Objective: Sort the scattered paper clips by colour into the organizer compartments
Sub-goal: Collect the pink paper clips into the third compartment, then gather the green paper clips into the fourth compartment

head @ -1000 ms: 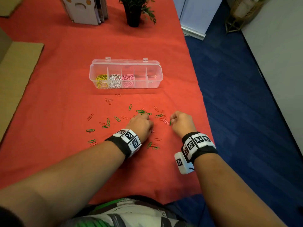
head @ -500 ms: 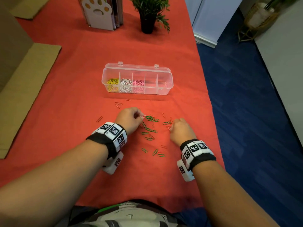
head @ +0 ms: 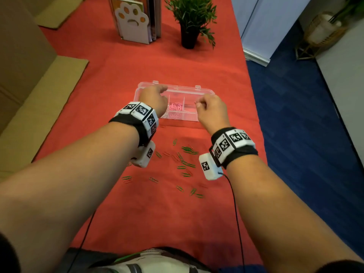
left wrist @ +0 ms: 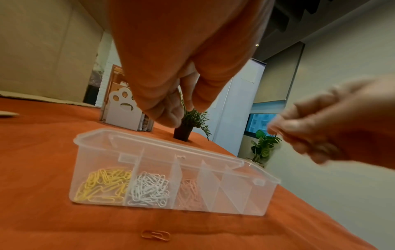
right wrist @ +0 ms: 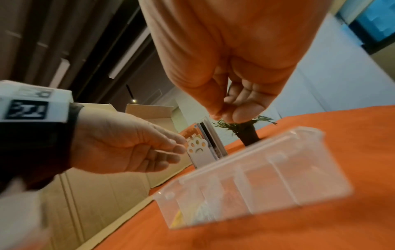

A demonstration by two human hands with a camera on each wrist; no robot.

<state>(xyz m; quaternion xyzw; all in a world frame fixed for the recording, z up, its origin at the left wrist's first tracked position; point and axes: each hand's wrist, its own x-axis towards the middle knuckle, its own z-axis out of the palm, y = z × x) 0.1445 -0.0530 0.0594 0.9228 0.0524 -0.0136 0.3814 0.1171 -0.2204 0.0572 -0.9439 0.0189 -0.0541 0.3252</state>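
Observation:
The clear organizer lies across the red cloth with its lid off. It holds yellow clips, white clips and pink clips; the two right compartments look bare. My left hand hovers over its left half, thumb and fingertips pinched; the clip seen in the pinch earlier is hidden now. My right hand hovers over the right end, its fingertips also pinched on something too small to see. Green clips and orange clips lie scattered nearer me.
A paw-print book holder and a potted plant stand at the back of the table. Cardboard lies along the left. The table's right edge drops to blue carpet. Thin cables hang from both wrists.
Both hands lifted off the scattered clips and moved forward to above the organizer, the left with a clip in its pinch. The head view has come closer.

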